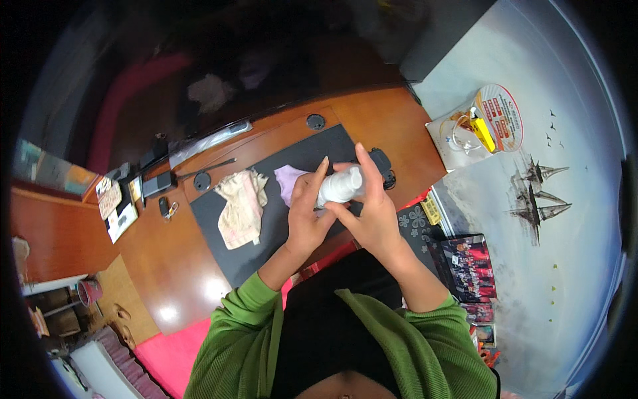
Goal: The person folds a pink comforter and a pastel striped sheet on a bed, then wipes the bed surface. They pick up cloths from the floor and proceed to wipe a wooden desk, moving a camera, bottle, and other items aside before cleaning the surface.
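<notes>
Between both hands is a white cylindrical roll (341, 186), seemingly of wound cloth, held above a dark desk mat (279, 232). My left hand (306, 212) wraps its lower left side, thumb raised along it. Around its right end curves my right hand (374, 204), with the thumb underneath and the index finger extended upward. Partly hidden behind my left hand, a lavender cloth (287, 182) lies on the mat. Farther left on the mat, a cream garment (242, 209) with faint pink patches lies spread out and wrinkled.
A large dark screen (299, 60) rises behind the wooden desk (164, 264). Keys (167, 208) and a dark box (157, 184) sit at left. Black cased items (381, 162) lie beyond my right hand. A white container (448, 142) holding a printed fan (501, 117) stands at right.
</notes>
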{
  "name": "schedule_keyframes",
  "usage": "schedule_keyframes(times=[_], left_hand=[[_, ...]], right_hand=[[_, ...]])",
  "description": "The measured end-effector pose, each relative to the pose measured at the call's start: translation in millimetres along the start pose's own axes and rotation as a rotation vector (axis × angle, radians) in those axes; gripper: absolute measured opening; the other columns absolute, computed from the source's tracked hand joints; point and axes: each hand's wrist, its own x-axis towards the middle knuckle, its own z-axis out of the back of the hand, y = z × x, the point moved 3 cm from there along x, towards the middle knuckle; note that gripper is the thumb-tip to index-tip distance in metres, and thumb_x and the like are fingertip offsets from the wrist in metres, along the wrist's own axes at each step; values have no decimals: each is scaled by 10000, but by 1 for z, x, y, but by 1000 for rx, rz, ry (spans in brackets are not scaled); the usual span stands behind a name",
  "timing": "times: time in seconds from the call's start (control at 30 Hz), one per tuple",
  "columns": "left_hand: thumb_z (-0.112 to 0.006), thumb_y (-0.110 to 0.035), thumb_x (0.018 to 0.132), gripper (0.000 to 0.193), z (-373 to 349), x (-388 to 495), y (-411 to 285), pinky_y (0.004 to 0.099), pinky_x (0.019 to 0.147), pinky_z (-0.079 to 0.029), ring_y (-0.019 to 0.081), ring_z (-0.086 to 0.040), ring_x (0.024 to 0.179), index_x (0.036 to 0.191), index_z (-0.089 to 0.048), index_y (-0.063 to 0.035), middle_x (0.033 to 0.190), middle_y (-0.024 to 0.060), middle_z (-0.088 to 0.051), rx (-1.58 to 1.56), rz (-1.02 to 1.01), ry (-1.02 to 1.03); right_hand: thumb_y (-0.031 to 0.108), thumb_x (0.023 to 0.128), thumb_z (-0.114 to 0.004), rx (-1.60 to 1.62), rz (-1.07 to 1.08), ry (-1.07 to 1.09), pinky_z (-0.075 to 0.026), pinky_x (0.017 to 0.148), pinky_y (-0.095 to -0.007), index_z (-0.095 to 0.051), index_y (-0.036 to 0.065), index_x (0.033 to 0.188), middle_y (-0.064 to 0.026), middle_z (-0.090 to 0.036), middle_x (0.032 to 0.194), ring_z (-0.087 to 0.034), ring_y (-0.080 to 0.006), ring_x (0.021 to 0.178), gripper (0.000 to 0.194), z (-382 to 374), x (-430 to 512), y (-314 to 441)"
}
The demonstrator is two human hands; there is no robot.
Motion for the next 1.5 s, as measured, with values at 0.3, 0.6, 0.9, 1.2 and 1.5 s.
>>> schedule_keyframes(times=[0.3,0.6,0.9,1.2,1.5], left_hand=[[-697,-151,856,714,-3,36,118,455,1146,-330,414,-452,1317,1500,-414,-26,1415,241,-481,476,106,-126],[-555,-207,918,544,-52,-3,201,583,1199,-177,430,-313,1449,1435,-499,-50,1540,222,-392,898,166,129],[-525,-194,877,524,-48,3,194,602,1195,-168,452,-315,1444,1370,-559,-19,1523,251,-405,910,193,153],[-529,-210,860,552,-48,5,192,603,1194,-168,457,-310,1446,1376,-554,-18,1514,255,-416,910,215,172],[-549,-229,854,559,-49,6,192,594,1198,-168,442,-314,1445,1380,-557,-37,1522,239,-411,851,200,156]], right_hand=[[30,804,-799,-168,82,-392,-561,942,-383,-360,63,1459,-153,-591,1288,-630,-269,1160,789,143,81,-61],[129,772,-831,-666,-220,-524,-489,978,-460,-377,81,1417,-233,-628,1229,-615,-418,1142,790,249,210,-285],[102,776,-820,-694,-328,-548,-464,1031,-447,-363,87,1429,-225,-566,1342,-559,-403,1232,797,255,264,-386],[134,769,-834,-718,-373,-587,-461,1036,-449,-350,90,1448,-227,-563,1353,-552,-405,1248,836,255,274,-409],[214,869,-770,-764,43,-620,-450,1059,-432,-377,8,1474,-223,-584,1349,-578,-360,1240,750,239,218,-365]])
